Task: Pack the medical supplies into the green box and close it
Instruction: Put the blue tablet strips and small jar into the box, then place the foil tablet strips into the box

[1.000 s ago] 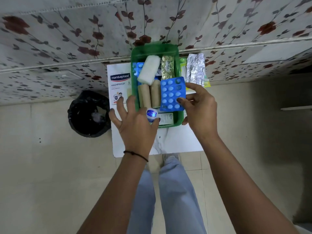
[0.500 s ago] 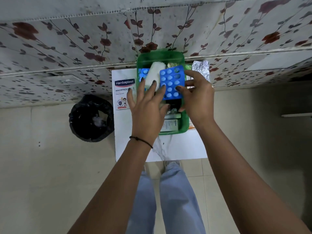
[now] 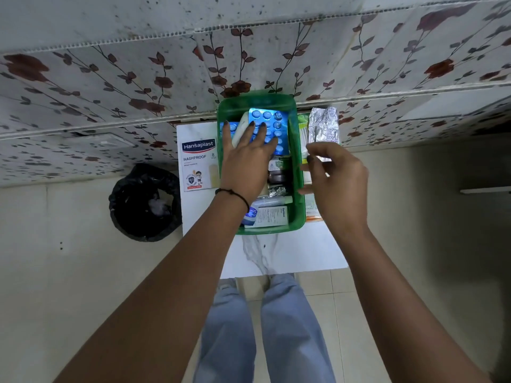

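Observation:
The green box stands open on a small white table, filled with supplies. A blue blister pack lies flat at the far end of the box, beside a white bandage roll. My left hand rests palm down on them with fingers spread. Nearer me in the box lie a small bottle, a foil piece and a white medicine carton. My right hand hovers just right of the box, fingers half curled, touching the near end of a silver foil strip.
A Hansaplast plaster box lies on the table left of the green box. More packets sit under my right hand along the box's right side. A black-lined waste bin stands on the floor to the left. A floral wall is directly behind.
The blue blister pack went from my right hand down into the far end of the box. My left hand moved forward onto it. My right hand let go and shifted right toward the foil strip.

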